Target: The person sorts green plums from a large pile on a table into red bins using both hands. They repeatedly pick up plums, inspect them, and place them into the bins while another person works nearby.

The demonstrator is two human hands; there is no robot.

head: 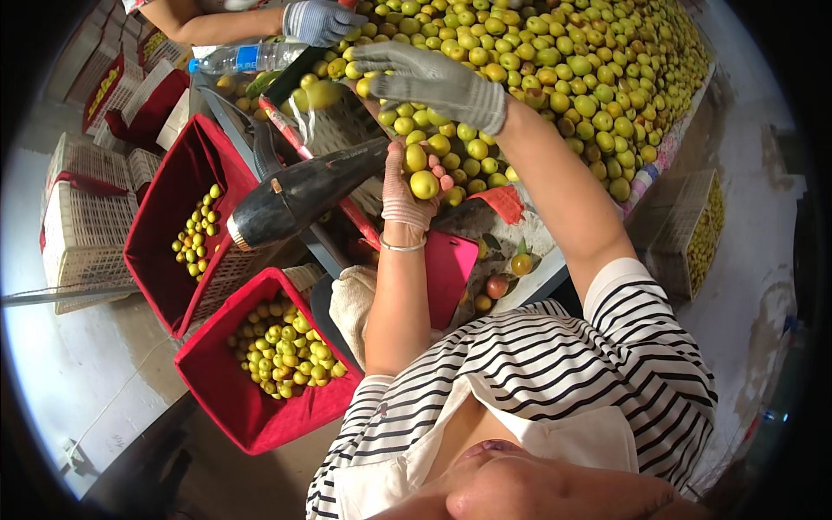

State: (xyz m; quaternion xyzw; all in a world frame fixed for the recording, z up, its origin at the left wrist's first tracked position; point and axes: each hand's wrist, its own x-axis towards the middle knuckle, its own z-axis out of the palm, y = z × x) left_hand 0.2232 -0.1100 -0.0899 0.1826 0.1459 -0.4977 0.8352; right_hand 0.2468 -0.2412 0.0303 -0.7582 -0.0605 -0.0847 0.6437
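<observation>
My left hand (409,195), in a pink glove with a bangle at the wrist, cups yellow-green plums (424,185) in its palm. Just left of it a black hair dryer (305,192) points its nozzle towards that hand. My right hand (435,81), in a grey glove, reaches left over the table with its fingers apart; nothing shows in its grasp. Past its fingertips a blurred plum (328,95) is in motion above a crate (338,123) sunk at the table's edge. Behind both hands spreads a large heap of plums (552,78).
Two red-lined crates (270,416) (153,260) holding plums stand at left. Another person's gloved hand (318,23) works at the heap's far edge, near a water bottle (250,58). A pink phone case (448,276) lies below my left hand. A plum-filled crate (682,227) sits right.
</observation>
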